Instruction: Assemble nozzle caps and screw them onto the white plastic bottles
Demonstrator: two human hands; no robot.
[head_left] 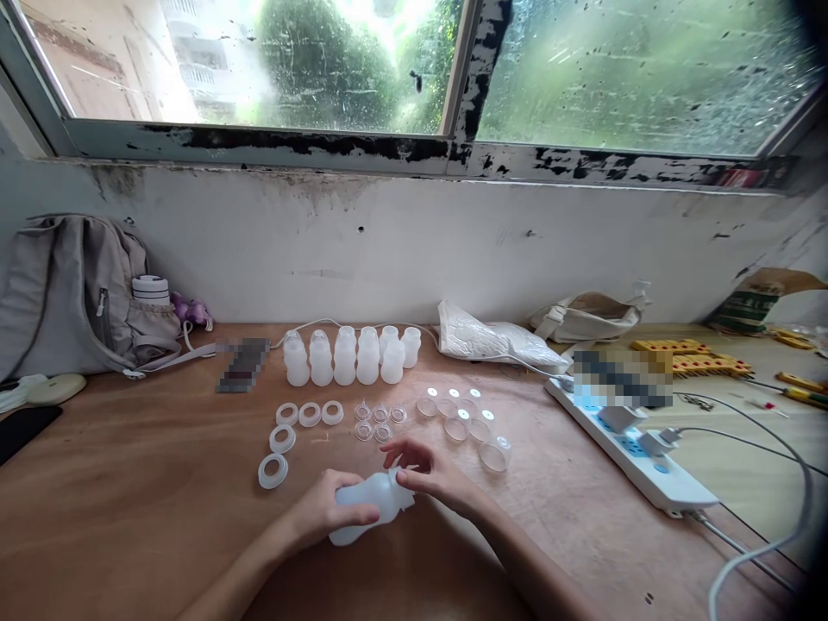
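Note:
My left hand (333,507) is wrapped round a translucent white baby bottle (379,498), which lies tilted with its neck pointing up and to the right. At the neck end, my right hand (427,470) grips with thumb and fingers; its fingertips partly hide what sits on the neck. Beyond the bottle lie several white screw rings (283,439), several clear silicone nipples (381,414) and several transparent caps (479,429). Farther back, a group of similar bottles (345,362) stands upright in two rows, a couple of them with clear tops on.
On the right lies a white power strip (647,466) with plugs and cables. A plastic bag (475,335) and a beige pouch (586,317) rest along the wall. Yellow tool racks (705,358) are at the far right, a grey backpack (71,293) at the left, with a blurred phone-like object (243,365) nearby.

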